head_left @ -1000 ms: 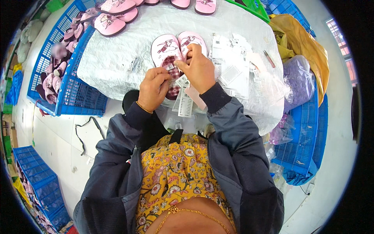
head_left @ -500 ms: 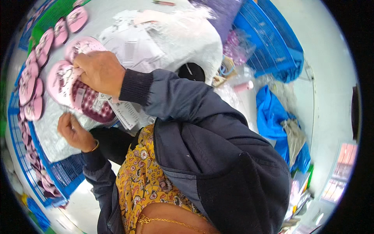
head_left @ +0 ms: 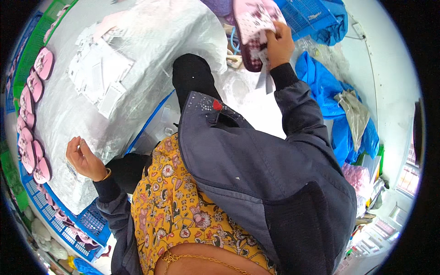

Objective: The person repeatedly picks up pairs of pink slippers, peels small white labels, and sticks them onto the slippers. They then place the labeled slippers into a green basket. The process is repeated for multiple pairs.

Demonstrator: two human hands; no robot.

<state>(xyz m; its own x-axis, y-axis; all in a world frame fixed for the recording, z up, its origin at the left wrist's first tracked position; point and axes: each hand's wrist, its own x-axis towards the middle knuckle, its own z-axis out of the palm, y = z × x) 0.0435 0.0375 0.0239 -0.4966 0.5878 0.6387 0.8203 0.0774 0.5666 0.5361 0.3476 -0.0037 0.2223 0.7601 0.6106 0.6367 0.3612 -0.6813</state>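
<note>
My right hand is stretched out to the upper right and grips a pair of pink flip-flops with a paper tag hanging below them. It holds them out over a blue plastic crate. My left hand rests at the left on the table's white plastic sheet, its fingers curled loosely with nothing clear in them. Several pink flip-flops lie in a row along the far left of the table. A heap of white paper tags lies on the sheet.
Blue crates stand under the table's left edge with more slippers in them. A blue plastic sheet and clear bags lie on the floor at the right. A green crate borders the table's far side.
My body has turned to the right. My right hand carried the pink flip-flops from the table out over the blue crate. My left hand stayed by the table.
</note>
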